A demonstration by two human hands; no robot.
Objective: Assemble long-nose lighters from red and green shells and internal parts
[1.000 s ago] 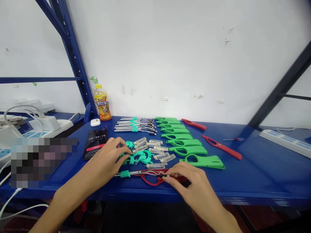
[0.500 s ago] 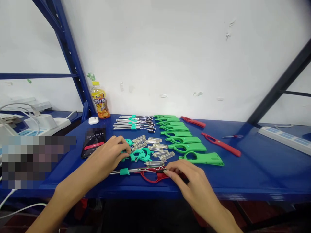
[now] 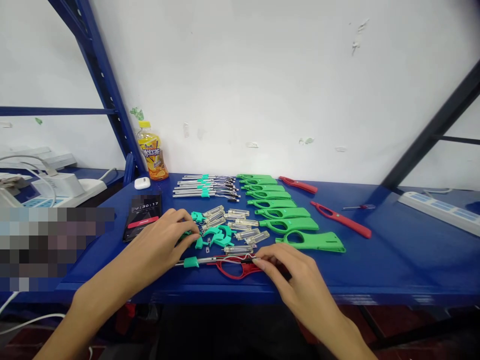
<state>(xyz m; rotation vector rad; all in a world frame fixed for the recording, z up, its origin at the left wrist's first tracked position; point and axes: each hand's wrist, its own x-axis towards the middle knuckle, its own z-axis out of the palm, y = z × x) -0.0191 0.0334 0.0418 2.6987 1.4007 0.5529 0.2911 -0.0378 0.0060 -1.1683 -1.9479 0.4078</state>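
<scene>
A red handle shell lies at the front edge of the blue shelf, with a thin metal rod and its teal collar laid along it. My right hand presses on the shell's right end, fingertips pinched at the thin wires there. My left hand is curled over the pile of teal trigger pieces, fingertips closed on one small teal piece. Clear small tubes lie just behind the pile.
Green handle shells lie in a row behind, metal rod assemblies further back, two red shells to the right. A phone with a timer, an earbud case and a juice bottle stand left. Power strip at right.
Both hands stay at the same parts; the left fingertips have closed a little more on the teal pieces. The view has tilted slightly and the phone timer has advanced.
</scene>
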